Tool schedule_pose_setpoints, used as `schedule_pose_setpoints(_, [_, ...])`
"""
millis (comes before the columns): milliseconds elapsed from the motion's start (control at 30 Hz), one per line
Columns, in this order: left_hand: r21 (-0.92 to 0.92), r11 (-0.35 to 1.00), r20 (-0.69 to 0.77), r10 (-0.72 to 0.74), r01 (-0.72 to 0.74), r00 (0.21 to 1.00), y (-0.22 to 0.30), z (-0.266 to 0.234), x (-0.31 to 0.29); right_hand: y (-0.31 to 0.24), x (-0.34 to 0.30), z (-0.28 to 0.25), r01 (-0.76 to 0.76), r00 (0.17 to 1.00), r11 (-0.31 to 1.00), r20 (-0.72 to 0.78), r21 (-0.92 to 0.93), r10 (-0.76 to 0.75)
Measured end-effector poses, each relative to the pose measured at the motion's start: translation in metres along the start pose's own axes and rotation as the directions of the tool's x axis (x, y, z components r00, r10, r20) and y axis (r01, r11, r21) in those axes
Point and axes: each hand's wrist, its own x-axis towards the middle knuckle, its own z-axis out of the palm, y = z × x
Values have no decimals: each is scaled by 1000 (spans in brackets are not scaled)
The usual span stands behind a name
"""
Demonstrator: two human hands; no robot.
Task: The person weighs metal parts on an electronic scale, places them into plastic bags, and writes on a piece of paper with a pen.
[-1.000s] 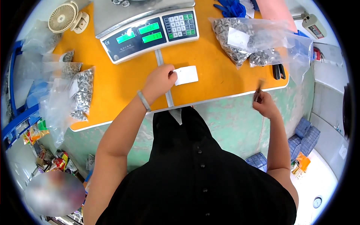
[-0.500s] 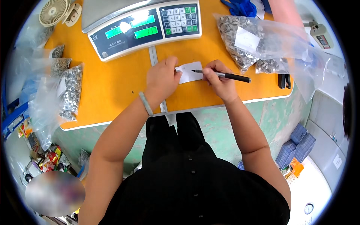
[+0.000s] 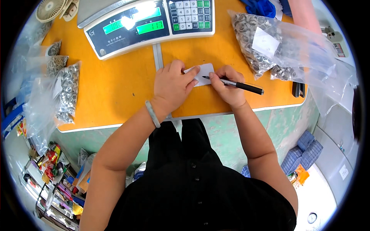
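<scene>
A small white slip of paper [image 3: 207, 69] lies on the orange table [image 3: 127, 77]. My left hand [image 3: 171, 85] rests on the slip's left side, its index finger stretched across the paper and the thumb apart below it. A pale bracelet circles that wrist. Between the fingers of my right hand [image 3: 231, 87] is a pen [image 3: 249, 88] with a black rear end, held slanting. Its tip meets or hovers just over the middle of the slip; which one, I cannot tell. Any marks on the paper are too faint to read.
A counting scale [image 3: 127, 40] with lit green displays stands beyond my hands. Bags of metal rings lie right [image 3: 250, 42] and left [image 3: 69, 90]. A black stapler [image 3: 298, 89] sits by the right edge, a fan [image 3: 50, 9] far left. Another person's arm [image 3: 304, 15] reaches in at top right.
My left index finger and thumb have spread from the slip's left edge onto the paper. The pen remains in my right hand, its tip nearer the slip's middle. The whole view has shifted slightly.
</scene>
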Motion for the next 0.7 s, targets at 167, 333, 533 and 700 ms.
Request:
schedule_pose_setpoints(167, [7, 1000, -4, -13, 13, 1000, 4, 2, -5, 3, -6, 4, 30, 999, 999, -20, 39, -29])
schedule_pose_setpoints(333, [-1, 1000, 9, -26, 26, 1000, 8, -1, -6, -1, -8, 3, 36, 999, 999, 16, 41, -37])
schedule_pose_setpoints(533, [4, 1000, -3, -19, 19, 1000, 6, -1, -1, -3, -3, 1, 54, 999, 998, 5, -36, -54])
schedule_pose_setpoints(700, [-3, 999, 17, -42, 42, 999, 7, 1, -3, 4, -5, 1, 37, 999, 994, -43, 101, -33])
